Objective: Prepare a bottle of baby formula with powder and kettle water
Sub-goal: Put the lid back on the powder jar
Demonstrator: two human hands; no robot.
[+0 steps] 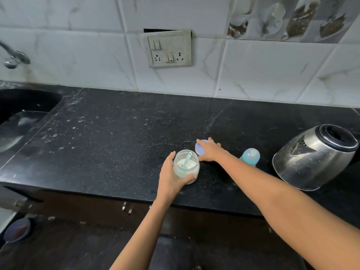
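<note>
The open jar [186,167] of white powder stands near the front edge of the black desk [116,137], roughly at its middle, and a teal scoop [186,160] is stuck in the powder with its handle leaning up toward the far rim. The left hand [171,177] is wrapped around the jar's left side, thumb across the near wall, fingers curled behind: a firm hold. Just to the right and a little farther back, the right hand [209,152] has the pale lilac lid [200,147] pinched in its fingers, tilted on edge; whether the lid's lower edge touches the desk is hard to tell from here. Right of that hand stands the baby bottle [251,156], upright, its teal dome cap on, set apart from the jar. Farther right sits the steel kettle [313,158], black lid shut, spout facing left toward the bottle. Over on the far left the desk drops into a dark sink [21,114], with a metal tap [13,59] above it on the white tiled wall [78,55]. A switch and socket plate [168,48] hangs on the tiles straight behind the jar.
</note>
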